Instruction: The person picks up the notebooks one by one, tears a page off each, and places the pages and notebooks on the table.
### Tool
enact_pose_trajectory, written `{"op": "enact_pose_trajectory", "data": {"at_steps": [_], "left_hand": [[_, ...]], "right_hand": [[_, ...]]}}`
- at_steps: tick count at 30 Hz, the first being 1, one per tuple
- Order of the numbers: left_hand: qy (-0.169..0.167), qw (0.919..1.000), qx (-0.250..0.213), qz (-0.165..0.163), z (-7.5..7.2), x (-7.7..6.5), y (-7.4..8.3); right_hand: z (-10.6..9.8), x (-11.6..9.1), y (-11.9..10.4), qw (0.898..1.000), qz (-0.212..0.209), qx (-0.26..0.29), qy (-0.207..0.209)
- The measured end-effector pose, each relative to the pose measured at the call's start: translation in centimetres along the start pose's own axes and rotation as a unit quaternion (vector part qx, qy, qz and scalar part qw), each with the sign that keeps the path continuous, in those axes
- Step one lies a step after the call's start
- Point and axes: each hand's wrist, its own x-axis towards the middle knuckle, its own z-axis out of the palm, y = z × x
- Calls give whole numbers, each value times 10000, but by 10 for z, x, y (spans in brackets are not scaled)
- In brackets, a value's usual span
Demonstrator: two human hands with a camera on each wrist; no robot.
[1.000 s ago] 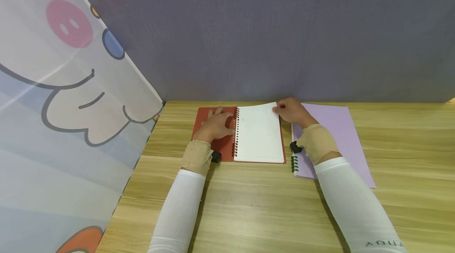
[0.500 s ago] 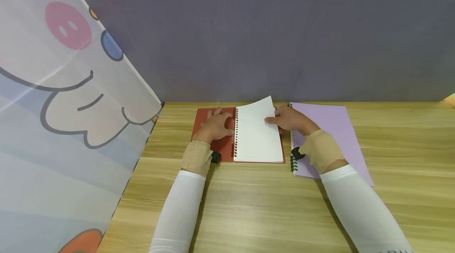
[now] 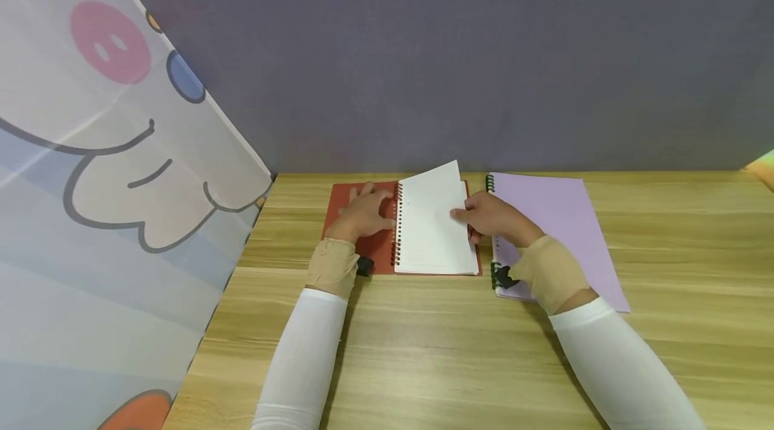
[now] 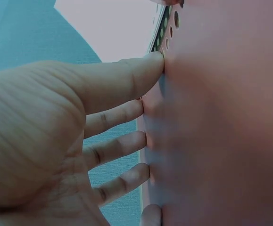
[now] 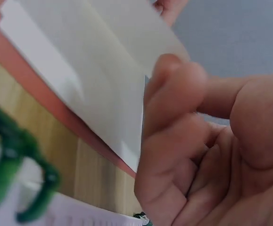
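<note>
A red spiral notebook (image 3: 379,254) lies spread on the table, its cover to the left and white lined pages to the right. My left hand (image 3: 363,213) rests on the cover beside the rings; in the left wrist view its spread fingertips touch the cover (image 4: 221,122). My right hand (image 3: 490,216) pinches the right edge of a page (image 3: 428,222) between thumb and fingers, and the page's top corner is lifted. The right wrist view shows that raised page (image 5: 141,33) above the lower pages, with the right hand's fingers (image 5: 174,136) curled behind it.
A purple spiral notebook (image 3: 556,215) with green rings lies to the right, partly under my right forearm. A grey panel (image 3: 423,60) rises at the table's back edge. At the left stands a cartoon-printed panel (image 3: 109,201). Bare wood table (image 3: 435,349) shows in front.
My right hand has slid from the page's top right corner down along its right edge. The corner now stands lifted. The left hand keeps its place on the cover.
</note>
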Motion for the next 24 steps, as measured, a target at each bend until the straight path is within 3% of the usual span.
{"op": "enact_pose_trajectory", "data": {"at_steps": [24], "left_hand": [[-8,10000,-75,-11,0,1,-1]], "right_hand": [[-1,-1,5,9977,-87,669,-90]]}}
